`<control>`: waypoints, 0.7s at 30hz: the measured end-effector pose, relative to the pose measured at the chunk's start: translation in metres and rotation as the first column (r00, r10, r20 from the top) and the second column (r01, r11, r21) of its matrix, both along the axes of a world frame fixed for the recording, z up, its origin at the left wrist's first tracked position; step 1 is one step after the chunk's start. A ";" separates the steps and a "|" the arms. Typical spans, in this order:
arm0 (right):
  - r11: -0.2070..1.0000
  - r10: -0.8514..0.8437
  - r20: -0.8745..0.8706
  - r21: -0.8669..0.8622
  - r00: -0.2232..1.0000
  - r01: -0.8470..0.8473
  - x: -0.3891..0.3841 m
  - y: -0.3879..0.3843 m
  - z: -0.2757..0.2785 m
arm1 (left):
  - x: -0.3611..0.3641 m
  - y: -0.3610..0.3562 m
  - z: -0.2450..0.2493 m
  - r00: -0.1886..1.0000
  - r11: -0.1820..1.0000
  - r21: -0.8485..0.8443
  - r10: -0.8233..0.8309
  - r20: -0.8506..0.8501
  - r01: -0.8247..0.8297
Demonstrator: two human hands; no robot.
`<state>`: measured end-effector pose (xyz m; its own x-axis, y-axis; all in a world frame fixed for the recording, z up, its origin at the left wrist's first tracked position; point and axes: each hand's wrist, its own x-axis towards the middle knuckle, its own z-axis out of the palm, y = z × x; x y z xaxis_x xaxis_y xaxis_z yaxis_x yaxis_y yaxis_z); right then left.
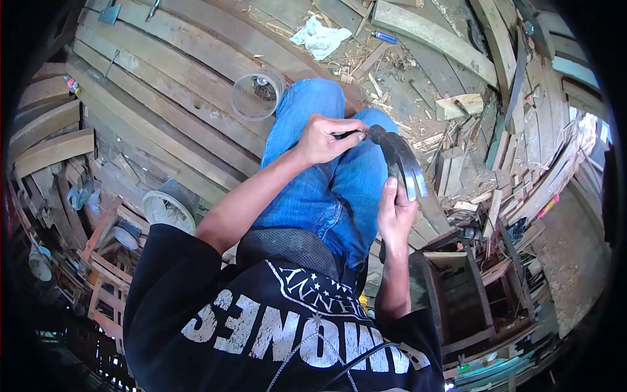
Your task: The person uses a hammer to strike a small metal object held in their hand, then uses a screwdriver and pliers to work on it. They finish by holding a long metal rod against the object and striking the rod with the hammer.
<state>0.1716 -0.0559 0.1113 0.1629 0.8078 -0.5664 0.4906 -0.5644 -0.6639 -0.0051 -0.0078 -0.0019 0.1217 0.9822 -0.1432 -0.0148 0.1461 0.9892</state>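
Note:
My left hand (330,139) is over the knees, its thumb and fingers pinched together beside the striking face of a claw hammer (400,157). Whatever lies between those fingertips is too small to make out. My right hand (396,215) is closed on the hammer just below the claw, thumb upward. The hammer's dark head points toward the left hand, and its shiny claw faces back toward my body. Most of the handle is hidden under the head and the hand. Blue jeans (307,176) on bent legs are beneath both hands.
A clear plastic tub (257,97) with small metal pieces stands by the left knee. Ahead lie a white cloth (320,37), a blue-handled tool (384,37) and wood scraps. Long planks (157,124) run along the left; a bucket (168,208) sits near my left elbow.

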 end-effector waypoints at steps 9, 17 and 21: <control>0.996 0.032 0.061 -0.080 0.998 -0.027 0.000 -0.003 -0.002 | 0.000 -0.003 -0.003 0.999 1.000 -0.002 -0.018 -0.034 0.018; 0.991 0.073 0.104 -0.122 0.992 -0.060 -0.008 0.006 0.002 | -0.001 -0.004 -0.004 1.000 0.999 -0.031 -0.026 -0.011 0.026; 0.990 -0.042 -0.077 0.131 0.996 0.052 0.005 -0.015 -0.011 | -0.002 0.000 0.006 0.999 0.992 -0.111 -0.053 0.005 0.054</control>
